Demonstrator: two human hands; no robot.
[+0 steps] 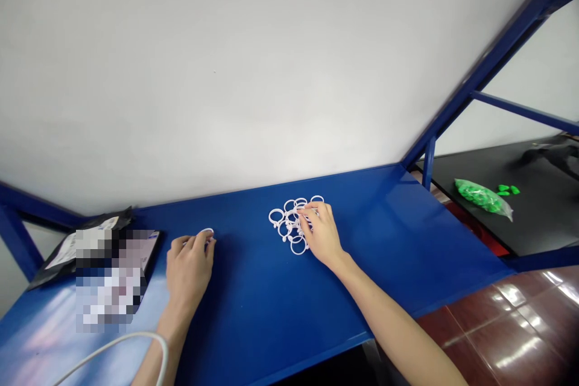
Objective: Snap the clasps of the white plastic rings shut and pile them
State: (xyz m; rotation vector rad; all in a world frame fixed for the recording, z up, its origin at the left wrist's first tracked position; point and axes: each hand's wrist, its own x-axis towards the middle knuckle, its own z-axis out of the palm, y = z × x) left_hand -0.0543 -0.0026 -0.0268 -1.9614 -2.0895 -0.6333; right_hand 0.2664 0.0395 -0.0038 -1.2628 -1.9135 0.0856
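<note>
A loose pile of small white plastic rings point(298, 245), several with little round knobs on their rims, lies on the blue tabletop point(266, 301). Over the right side of this pile is my right hand point(323, 232), its thumb and index finger slightly apart among the rings and touching them. My left hand point(189, 262) rests low over the table to the left of the pile, fingers curled. Between its thumb and fingers is a white ring point(207, 230), whose upper edge shows past the fingertips; the rest is hidden.
On the left lie a dark plastic mailer point(120, 217) and a partly blurred flat package point(147, 247). A white cable point(117, 338) crosses in front of my left forearm. To the right, a black table point(538, 223) holds a bag of green pieces point(482, 195). Blue frame posts point(479, 78) flank the white wall.
</note>
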